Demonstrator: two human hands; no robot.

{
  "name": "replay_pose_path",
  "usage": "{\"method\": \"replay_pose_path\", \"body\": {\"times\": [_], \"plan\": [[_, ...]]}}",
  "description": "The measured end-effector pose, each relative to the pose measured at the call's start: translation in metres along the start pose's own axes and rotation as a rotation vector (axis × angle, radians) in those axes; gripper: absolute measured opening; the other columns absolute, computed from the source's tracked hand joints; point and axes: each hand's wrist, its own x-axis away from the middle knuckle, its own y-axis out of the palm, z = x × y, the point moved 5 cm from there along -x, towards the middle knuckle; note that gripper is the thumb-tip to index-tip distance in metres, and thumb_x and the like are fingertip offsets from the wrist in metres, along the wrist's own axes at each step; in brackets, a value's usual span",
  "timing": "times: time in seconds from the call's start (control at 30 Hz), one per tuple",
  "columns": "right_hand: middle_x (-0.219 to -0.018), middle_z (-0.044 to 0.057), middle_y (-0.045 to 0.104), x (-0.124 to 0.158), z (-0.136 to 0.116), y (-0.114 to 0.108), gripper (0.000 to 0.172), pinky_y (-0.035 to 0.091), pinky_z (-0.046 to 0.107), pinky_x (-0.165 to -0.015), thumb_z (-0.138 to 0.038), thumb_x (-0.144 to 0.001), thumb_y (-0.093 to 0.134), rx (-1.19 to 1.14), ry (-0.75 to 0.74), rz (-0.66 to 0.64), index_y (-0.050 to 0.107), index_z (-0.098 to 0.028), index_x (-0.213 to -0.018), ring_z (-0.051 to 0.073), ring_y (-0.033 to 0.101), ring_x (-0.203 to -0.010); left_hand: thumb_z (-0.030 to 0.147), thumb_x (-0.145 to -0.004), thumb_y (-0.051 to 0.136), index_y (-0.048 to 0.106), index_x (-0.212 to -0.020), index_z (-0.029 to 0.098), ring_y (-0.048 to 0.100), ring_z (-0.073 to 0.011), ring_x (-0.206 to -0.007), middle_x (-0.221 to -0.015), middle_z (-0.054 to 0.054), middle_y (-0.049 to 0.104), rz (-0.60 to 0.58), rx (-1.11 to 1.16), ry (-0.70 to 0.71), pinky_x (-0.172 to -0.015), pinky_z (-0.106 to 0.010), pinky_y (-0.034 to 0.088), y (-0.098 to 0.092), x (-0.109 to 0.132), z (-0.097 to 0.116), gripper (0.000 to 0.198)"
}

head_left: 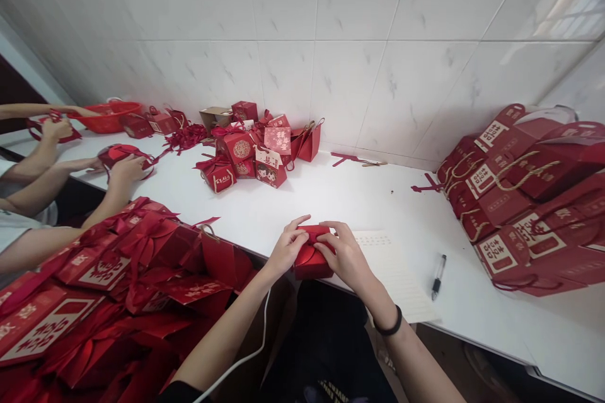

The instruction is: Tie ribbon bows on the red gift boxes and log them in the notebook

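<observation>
A small red gift box (311, 259) rests on the front edge of the white table (340, 195), right in front of me. My left hand (287, 247) grips its left side, fingers curled over the top flaps. My right hand (344, 253) presses on the top from the right, thumb and fingers pinching the flaps together. A black band circles my right wrist.
A sheet of paper (394, 274) and a pen (438, 276) lie right of the box. Finished red boxes (250, 151) cluster at the back wall. Flat red bags (529, 201) are stacked at right, more red bags (108, 283) at lower left. Other people's hands (125, 170) work at far left.
</observation>
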Motion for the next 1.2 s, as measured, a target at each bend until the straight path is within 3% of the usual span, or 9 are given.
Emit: {"method": "replay_pose_path", "body": {"times": [0.3,0.47,0.6,0.73,0.87,0.97,1.2], "plan": [[-0.106,0.013,0.056,-0.005,-0.009,-0.010,0.017,0.043,0.036,-0.072,-0.011,-0.088,0.047,0.302,-0.111,-0.043,0.063,-0.016,-0.082,0.025,0.051,-0.091,0.024,-0.084,0.043,0.066,-0.074,0.022,0.036,-0.0263,-0.125,-0.131,-0.003,0.051,0.050,-0.418,0.114,-0.102,-0.050,0.026,-0.015,0.009,0.021,0.026],[-0.104,0.013,0.057,-0.005,-0.010,-0.018,0.025,0.039,0.034,-0.070,-0.003,-0.086,0.042,0.425,-0.152,-0.040,0.062,-0.016,-0.079,0.024,0.051,-0.091,0.022,-0.086,0.041,0.066,-0.073,0.022,0.037,-0.0271,-0.120,-0.126,-0.005,0.052,0.121,-0.693,0.233,-0.093,-0.048,0.028,-0.020,0.020,0.032,0.028],[-0.102,0.013,0.058,-0.002,-0.010,-0.022,0.024,0.038,0.034,-0.069,-0.006,-0.089,0.040,0.443,-0.144,-0.030,0.061,-0.016,-0.081,0.023,0.053,-0.088,0.019,-0.082,0.048,0.066,-0.073,0.020,0.046,-0.0254,-0.103,-0.109,-0.008,0.058,0.252,-0.869,0.275,-0.083,-0.044,0.029,-0.018,0.030,0.038,0.020],[-0.088,0.011,0.058,0.004,-0.005,-0.022,0.023,0.040,0.032,-0.066,-0.030,-0.094,0.041,0.327,0.076,-0.043,0.058,-0.015,-0.088,0.022,0.055,-0.075,0.023,-0.077,0.054,0.063,-0.081,0.021,0.050,-0.0224,-0.090,-0.092,-0.006,0.059,0.283,-0.874,0.192,-0.079,-0.039,0.029,-0.012,0.034,0.041,0.011],[-0.063,0.004,0.054,0.012,0.004,-0.015,0.037,0.038,0.028,-0.055,-0.046,-0.092,0.038,0.130,0.437,-0.110,0.050,-0.019,-0.070,0.018,0.051,-0.058,0.028,-0.083,0.049,0.057,-0.081,0.021,0.054,-0.0192,-0.080,-0.078,-0.001,0.060,0.215,-0.776,0.095,-0.077,-0.037,0.030,-0.007,0.032,0.039,0.012],[-0.055,0.001,0.052,0.016,0.007,-0.007,0.043,0.034,0.026,-0.052,-0.052,-0.090,0.038,0.007,0.639,-0.168,0.044,-0.021,-0.061,0.016,0.049,-0.051,0.027,-0.086,0.045,0.053,-0.080,0.020,0.056,-0.0174,-0.078,-0.079,0.000,0.062,0.202,-0.709,0.073,-0.075,-0.035,0.031,-0.005,0.033,0.037,0.012],[-0.054,0.000,0.053,0.009,0.007,0.000,0.046,0.033,0.025,-0.052,-0.057,-0.085,0.041,-0.118,0.788,-0.158,0.045,-0.021,-0.056,0.015,0.048,-0.052,0.021,-0.083,0.050,0.052,-0.079,0.021,0.056,-0.0202,-0.094,-0.101,-0.002,0.064,0.263,-0.592,0.124,-0.084,-0.038,0.035,-0.001,0.039,0.031,0.004]]}}
